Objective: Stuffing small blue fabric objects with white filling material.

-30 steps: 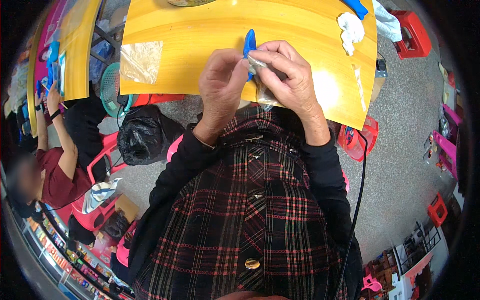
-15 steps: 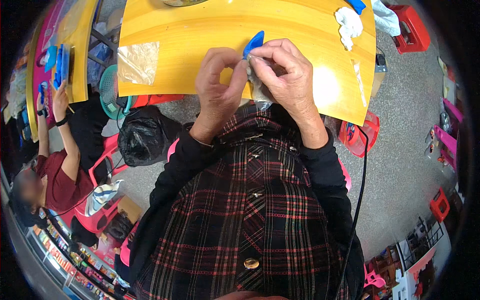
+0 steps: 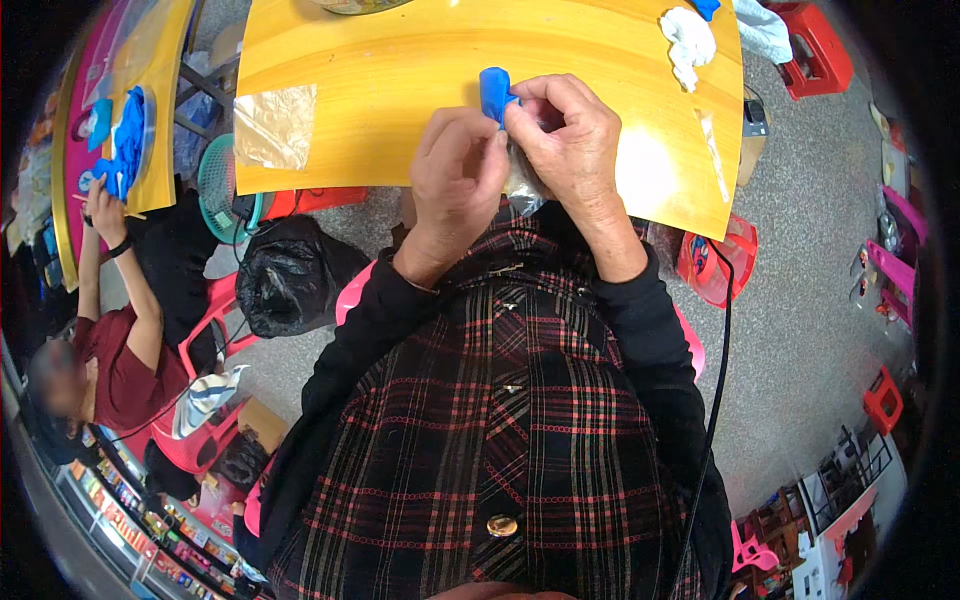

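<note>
A small blue piece with a rounded top, soft-looking like cloth or thin rubber, stands up between my hands over the table's near edge. My right hand pinches its right side between thumb and forefinger. My left hand is closed too, its thumb and fingertips meeting at the lower end of the blue piece. Below my right fingers hangs a crumpled clear plastic bag, partly covered by that hand. Whether the bag is joined to the blue piece is hidden by my fingers.
On the yellow wooden table lie a clear plastic sheet, a crumpled white cloth and a clear strip. A black bag stands below left. At far left, a person handles blue pieces.
The blue piece has turned from leaning right to nearly upright, its broad side showing more. My left hand has shifted slightly right and down. The person at left has drawn their hands nearer.
</note>
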Tool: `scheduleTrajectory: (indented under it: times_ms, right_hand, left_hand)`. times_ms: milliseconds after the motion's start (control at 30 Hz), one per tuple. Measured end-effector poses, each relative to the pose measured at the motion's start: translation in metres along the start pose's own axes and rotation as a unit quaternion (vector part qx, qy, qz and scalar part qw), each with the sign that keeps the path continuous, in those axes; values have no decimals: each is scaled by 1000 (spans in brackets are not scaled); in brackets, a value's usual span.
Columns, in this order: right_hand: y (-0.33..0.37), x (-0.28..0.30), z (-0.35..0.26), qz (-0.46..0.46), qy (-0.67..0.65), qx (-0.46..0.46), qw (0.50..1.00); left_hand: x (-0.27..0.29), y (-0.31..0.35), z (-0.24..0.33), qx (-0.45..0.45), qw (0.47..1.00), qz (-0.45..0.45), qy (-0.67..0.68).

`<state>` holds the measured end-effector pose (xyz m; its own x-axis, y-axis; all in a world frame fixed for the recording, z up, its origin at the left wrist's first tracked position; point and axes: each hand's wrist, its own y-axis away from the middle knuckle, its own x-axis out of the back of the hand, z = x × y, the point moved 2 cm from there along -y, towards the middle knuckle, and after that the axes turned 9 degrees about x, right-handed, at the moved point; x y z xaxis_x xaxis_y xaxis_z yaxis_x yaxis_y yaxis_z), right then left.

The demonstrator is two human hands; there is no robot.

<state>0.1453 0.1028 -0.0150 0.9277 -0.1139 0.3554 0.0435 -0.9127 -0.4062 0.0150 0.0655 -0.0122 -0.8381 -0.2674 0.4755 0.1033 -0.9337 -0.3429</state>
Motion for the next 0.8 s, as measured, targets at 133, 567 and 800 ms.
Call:
scheduleTrajectory:
  times_ms: [133, 567, 800]
  right_hand:
    - [-2, 1, 4, 6, 2, 4, 1000]
    - [5, 21, 8, -97, -122, 2, 988]
    - [8, 16, 1, -153, -44, 80, 984]
  left_hand:
    - [-9, 5, -13, 64, 993, -3, 98]
    - [-5, 4, -18, 206, 933, -31, 293]
    - [-1, 5, -27, 200, 934, -33, 294]
